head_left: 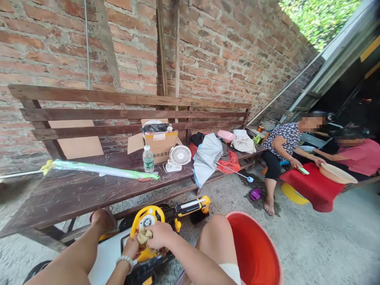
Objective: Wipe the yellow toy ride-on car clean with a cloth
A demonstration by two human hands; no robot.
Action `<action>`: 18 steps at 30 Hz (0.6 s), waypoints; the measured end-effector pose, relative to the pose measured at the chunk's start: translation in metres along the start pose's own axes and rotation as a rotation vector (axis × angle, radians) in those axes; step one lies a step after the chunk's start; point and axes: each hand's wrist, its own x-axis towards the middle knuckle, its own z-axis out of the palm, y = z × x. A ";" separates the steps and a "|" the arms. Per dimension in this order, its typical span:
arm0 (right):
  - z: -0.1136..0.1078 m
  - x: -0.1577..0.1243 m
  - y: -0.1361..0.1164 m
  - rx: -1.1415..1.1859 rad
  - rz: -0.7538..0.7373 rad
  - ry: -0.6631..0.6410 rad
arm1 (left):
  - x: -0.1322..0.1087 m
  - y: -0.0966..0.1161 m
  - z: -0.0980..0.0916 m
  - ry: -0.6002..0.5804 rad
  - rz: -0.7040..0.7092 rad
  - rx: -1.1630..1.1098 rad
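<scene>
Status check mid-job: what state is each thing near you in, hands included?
Left hand: closed on the tan cloth
Right hand: closed on the same cloth
Tan cloth: crumpled
Yellow steering wheel: partly hidden
Bottle: upright, capped
Cardboard box: flaps open
Fan: upright, running unclear
Umbrella: loosely collapsed
Red tub: upright, uncovered

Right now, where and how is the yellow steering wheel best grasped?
Probably grip the steering wheel by its upper rim, from above: that curved band is uncovered, while the left hand and right hand meet at what looks like a bunched tan cloth before its lower part.
</scene>
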 end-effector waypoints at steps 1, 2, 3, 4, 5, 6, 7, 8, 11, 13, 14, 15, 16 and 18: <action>-0.002 -0.001 0.003 0.094 0.029 0.054 | 0.002 -0.001 0.000 -0.012 -0.029 -0.021; -0.006 -0.002 0.005 0.182 0.066 0.115 | 0.004 -0.003 0.001 -0.018 -0.062 -0.040; -0.010 -0.001 0.006 0.258 0.108 0.179 | 0.006 -0.004 0.002 0.017 -0.083 -0.038; -0.015 0.001 0.007 0.317 0.145 0.241 | 0.009 -0.005 0.004 0.088 -0.080 -0.020; -0.019 0.004 0.007 0.361 0.171 0.297 | 0.011 -0.007 0.007 0.189 -0.050 0.008; -0.023 0.008 0.007 0.386 0.180 0.345 | 0.013 -0.008 0.010 0.309 0.006 0.034; -0.026 0.012 0.007 0.387 0.169 0.384 | 0.015 -0.010 0.014 0.396 0.093 0.056; -0.026 0.017 0.007 0.359 0.141 0.404 | 0.017 -0.012 0.018 0.447 0.197 0.075; -0.014 0.028 0.008 0.096 0.026 0.303 | 0.018 -0.019 0.029 0.363 0.412 0.188; -0.001 0.034 0.009 -0.118 -0.020 0.212 | 0.016 -0.024 0.034 0.284 0.447 0.301; 0.006 0.037 0.010 -0.196 -0.032 0.196 | 0.015 -0.026 0.036 0.268 0.449 0.347; 0.010 0.038 0.012 -0.250 -0.043 0.201 | 0.014 -0.027 0.037 0.261 0.452 0.380; 0.013 0.040 0.013 -0.285 -0.052 0.213 | 0.013 -0.029 0.038 0.256 0.457 0.401; 0.014 0.041 0.016 -0.328 -0.085 0.225 | 0.015 -0.031 0.038 0.238 0.464 0.420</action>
